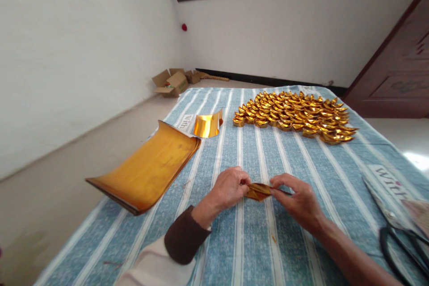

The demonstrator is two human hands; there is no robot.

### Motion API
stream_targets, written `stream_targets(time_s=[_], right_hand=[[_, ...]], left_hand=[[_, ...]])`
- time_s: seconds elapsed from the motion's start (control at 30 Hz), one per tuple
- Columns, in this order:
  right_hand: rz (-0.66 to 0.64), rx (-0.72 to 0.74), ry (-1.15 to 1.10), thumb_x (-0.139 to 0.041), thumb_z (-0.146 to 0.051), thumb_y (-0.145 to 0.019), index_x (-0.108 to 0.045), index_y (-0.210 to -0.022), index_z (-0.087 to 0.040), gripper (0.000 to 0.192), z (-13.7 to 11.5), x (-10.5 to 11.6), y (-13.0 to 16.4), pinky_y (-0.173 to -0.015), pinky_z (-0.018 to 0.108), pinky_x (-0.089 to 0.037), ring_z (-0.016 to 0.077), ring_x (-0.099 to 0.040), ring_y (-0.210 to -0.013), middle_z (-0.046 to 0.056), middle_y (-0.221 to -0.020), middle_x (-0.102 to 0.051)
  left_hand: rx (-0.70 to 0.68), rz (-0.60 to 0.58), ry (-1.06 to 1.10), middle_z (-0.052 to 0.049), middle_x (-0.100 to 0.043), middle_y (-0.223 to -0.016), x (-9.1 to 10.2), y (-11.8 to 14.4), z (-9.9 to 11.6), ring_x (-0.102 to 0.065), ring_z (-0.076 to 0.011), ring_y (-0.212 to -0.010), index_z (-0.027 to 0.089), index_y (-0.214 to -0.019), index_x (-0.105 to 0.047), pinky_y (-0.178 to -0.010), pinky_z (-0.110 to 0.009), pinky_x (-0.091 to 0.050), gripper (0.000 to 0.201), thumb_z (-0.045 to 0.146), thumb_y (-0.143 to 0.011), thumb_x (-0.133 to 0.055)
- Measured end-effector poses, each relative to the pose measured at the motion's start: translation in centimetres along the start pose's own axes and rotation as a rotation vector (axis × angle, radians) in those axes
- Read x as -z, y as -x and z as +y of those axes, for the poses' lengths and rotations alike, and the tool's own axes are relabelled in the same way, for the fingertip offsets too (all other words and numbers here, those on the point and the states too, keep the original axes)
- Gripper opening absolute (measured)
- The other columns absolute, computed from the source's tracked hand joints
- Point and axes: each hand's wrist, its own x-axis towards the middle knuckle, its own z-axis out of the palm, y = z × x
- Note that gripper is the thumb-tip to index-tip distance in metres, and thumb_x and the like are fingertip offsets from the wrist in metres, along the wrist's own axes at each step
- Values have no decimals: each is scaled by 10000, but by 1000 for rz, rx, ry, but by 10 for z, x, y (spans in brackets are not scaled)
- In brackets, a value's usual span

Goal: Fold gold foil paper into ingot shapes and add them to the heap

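Note:
Between my hands, just above the striped cloth, is a small folded piece of gold foil paper (258,191), creased to a point at its lower edge. My left hand (231,186) pinches its left end between thumb and fingers. On the other end, my right hand (298,199) is closed, thumb and forefinger pressed on the paper. Ahead of my left hand lies a curved loose gold sheet (207,125). A stack of gold paper sheets (145,165) with curling edges rests to the left. Farther off at the right sits a cluster of folded gold paper ingots (291,111).
Large black-handled scissors (390,221) lie open at the right edge of the table. A blue and white striped cloth (214,232) covers the table. Open cardboard boxes (172,84) stand on the floor by the far corner, and a brown door (398,71) is at the right.

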Motion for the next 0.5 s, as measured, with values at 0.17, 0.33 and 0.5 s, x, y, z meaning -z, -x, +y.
stream_targets(time_s=[0.17, 0.33, 0.5], right_hand=[[77, 70, -25, -613, -202, -865, -641, -806, -223, 69, -12, 6, -2, -650, 274, -567, 174, -702, -729, 12, -783, -720], [46, 314, 61, -539, -117, -903, -620, -834, -210, 141, -18, 9, -3, -747, 305, -549, 169, -682, -800, 26, -793, -712], [-109, 397, 152, -461, -115, -936, -617, -789, -215, 236, -18, 5, 2, -720, 311, -522, 161, -641, -755, 33, -767, -676]], left_hand=[[-189, 179, -50, -15, -638, -810, -2, 3, 2, -585, -179, -854, 189, -731, -637, -791, -289, -438, 132, 85, -794, -585], [-351, 263, -300, -53, -646, -839, -9, 10, -4, -555, -195, -810, 171, -792, -612, -767, -325, -427, 205, 154, -944, -476], [-412, 199, -343, -58, -632, -799, -13, 20, -14, -551, -193, -774, 156, -822, -609, -746, -332, -432, 252, 168, -982, -416]])
